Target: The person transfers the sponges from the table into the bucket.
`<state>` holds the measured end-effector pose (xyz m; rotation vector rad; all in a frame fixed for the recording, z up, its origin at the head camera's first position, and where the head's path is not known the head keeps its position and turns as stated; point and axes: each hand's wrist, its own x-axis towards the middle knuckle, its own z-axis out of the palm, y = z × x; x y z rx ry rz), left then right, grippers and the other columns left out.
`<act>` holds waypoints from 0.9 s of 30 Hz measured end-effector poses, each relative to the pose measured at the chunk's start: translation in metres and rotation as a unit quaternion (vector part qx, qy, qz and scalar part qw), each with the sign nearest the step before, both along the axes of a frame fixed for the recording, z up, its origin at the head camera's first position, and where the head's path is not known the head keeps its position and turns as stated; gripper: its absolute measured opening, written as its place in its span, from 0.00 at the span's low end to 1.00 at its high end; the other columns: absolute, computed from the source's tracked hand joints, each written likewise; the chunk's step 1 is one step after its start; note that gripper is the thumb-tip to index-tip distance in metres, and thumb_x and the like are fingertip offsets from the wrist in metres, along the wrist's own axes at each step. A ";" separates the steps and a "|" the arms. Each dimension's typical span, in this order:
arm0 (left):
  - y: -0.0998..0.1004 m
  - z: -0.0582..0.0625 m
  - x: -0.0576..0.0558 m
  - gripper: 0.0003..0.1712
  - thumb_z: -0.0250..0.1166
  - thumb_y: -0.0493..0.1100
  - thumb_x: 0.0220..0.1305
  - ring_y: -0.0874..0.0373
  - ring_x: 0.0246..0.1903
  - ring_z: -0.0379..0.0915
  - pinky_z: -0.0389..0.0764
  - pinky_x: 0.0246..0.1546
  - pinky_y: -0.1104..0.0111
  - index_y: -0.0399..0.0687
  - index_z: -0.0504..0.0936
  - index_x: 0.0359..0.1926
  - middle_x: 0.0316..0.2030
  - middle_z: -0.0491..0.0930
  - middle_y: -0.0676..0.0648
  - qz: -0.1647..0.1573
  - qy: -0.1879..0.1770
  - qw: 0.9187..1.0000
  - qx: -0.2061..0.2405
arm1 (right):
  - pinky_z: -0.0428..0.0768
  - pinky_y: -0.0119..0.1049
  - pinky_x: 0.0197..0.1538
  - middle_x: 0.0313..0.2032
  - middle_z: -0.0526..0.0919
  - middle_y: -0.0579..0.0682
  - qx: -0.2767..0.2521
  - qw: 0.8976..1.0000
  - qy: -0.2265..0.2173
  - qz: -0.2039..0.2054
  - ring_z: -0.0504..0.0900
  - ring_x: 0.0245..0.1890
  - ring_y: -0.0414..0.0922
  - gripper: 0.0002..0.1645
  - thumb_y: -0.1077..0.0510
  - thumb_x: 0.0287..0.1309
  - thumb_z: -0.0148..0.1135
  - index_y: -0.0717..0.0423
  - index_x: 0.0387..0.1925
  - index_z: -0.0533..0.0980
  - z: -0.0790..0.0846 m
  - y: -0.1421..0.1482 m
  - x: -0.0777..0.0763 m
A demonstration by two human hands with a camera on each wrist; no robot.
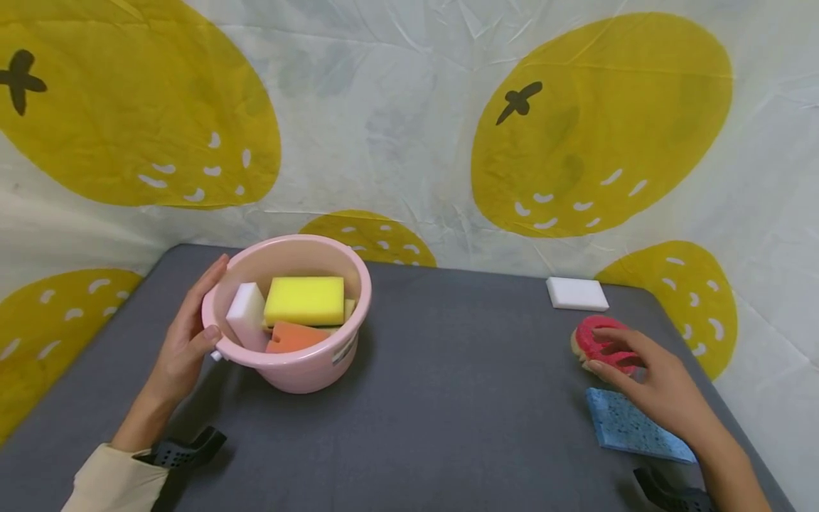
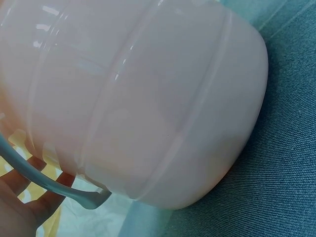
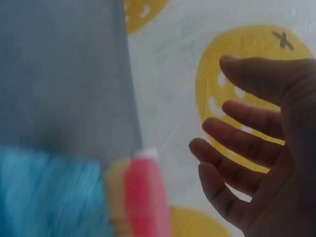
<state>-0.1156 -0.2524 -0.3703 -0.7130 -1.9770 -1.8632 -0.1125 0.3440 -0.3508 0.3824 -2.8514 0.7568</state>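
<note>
On the left of the table a pink bucket (image 1: 301, 373) stands with its mouth leaning toward me. My left hand (image 1: 182, 355) grips its left side, thumb at the rim; in the left wrist view, fingers show behind the grey handle (image 2: 49, 183). Inside lie a yellow sponge (image 1: 304, 299), an orange sponge (image 1: 294, 338) and a white block (image 1: 246, 313). At the right, my right hand (image 1: 665, 384) hovers with spread, slightly bent fingers over a round pink-and-beige sponge (image 1: 591, 334), holding nothing. A blue speckled sponge (image 1: 627, 427) lies partly beneath that hand.
Behind the pink sponge, a white rectangular block (image 1: 577, 294) lies near the table's back edge. The dark grey tabletop (image 1: 448, 398) stretches between the bucket and these things. A white curtain with yellow fruit prints (image 1: 409, 128) hangs right behind the table.
</note>
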 end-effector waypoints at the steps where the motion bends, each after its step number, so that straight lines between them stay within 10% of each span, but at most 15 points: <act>1: 0.000 0.000 0.000 0.41 0.54 0.33 0.58 0.49 0.68 0.42 0.60 0.61 0.76 0.40 0.52 0.73 0.73 0.45 0.42 0.000 0.000 1.000 0.001 | 0.77 0.23 0.35 0.47 0.79 0.55 -0.005 1.000 -0.004 0.001 0.77 0.39 0.42 0.29 0.52 0.54 0.70 0.56 0.55 0.73 -0.002 0.005 0.002; 12: 0.001 0.001 0.000 0.41 0.54 0.34 0.59 0.48 0.68 0.42 0.61 0.61 0.76 0.40 0.52 0.73 0.73 0.45 0.41 -0.003 -0.002 1.000 0.004 | 0.73 0.18 0.36 0.48 0.78 0.57 -0.014 0.999 -0.029 -0.035 0.70 0.40 0.22 0.26 0.54 0.58 0.66 0.59 0.57 0.73 -0.032 0.052 0.019; 20: 0.002 0.002 0.000 0.41 0.54 0.35 0.60 0.49 0.69 0.41 0.60 0.61 0.76 0.41 0.52 0.73 0.73 0.45 0.42 -0.001 -0.008 1.000 0.001 | 0.79 0.47 0.35 0.54 0.74 0.69 0.022 0.982 -0.118 -0.144 0.74 0.45 0.56 0.38 0.40 0.60 0.60 0.64 0.60 0.68 -0.056 0.086 0.029; 27: 0.001 0.002 0.001 0.41 0.54 0.35 0.59 0.49 0.69 0.42 0.60 0.61 0.76 0.41 0.52 0.73 0.73 0.45 0.43 0.004 -0.011 1.000 -0.001 | 0.79 0.50 0.34 0.52 0.73 0.72 0.027 0.970 -0.172 -0.167 0.78 0.41 0.59 0.44 0.35 0.61 0.56 0.69 0.61 0.65 -0.072 0.109 0.032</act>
